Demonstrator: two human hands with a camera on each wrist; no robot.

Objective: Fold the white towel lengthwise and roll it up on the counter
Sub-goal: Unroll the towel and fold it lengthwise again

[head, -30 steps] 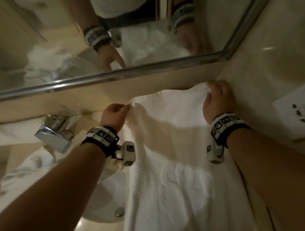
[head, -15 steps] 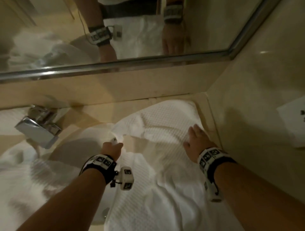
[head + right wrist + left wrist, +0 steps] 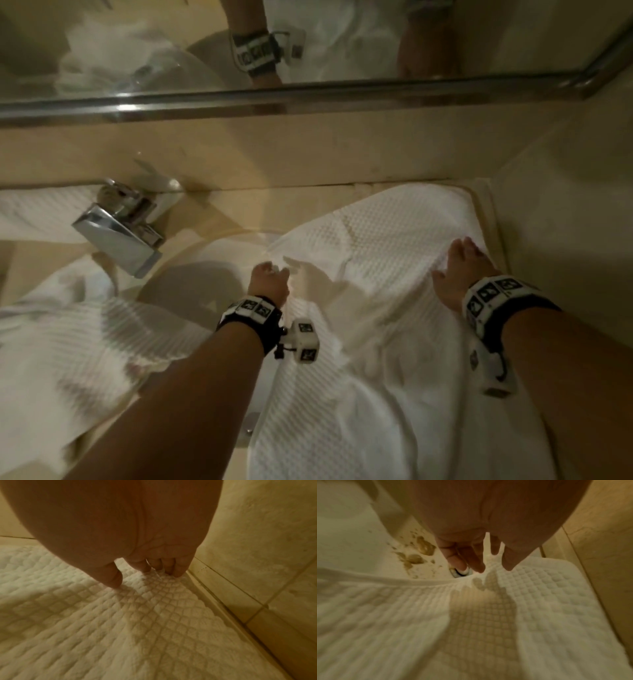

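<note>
The white waffle towel lies lengthwise on the counter, its far end in the corner by the right wall and its near end running toward me. My left hand is at the towel's left edge, over the sink rim. In the left wrist view the left hand pinches a raised peak of the towel between thumb and fingers. My right hand rests on the towel's right edge next to the wall. In the right wrist view its fingertips press the towel down.
A chrome faucet stands at the left behind the white sink basin, whose drain shows below my left fingers. Another white towel is bunched at the near left. The mirror and the right wall close in the corner.
Both hands came down and toward me, laying the towel's far end from the wall onto the counter. My right hand went from gripping the corner to pressing on the towel.
</note>
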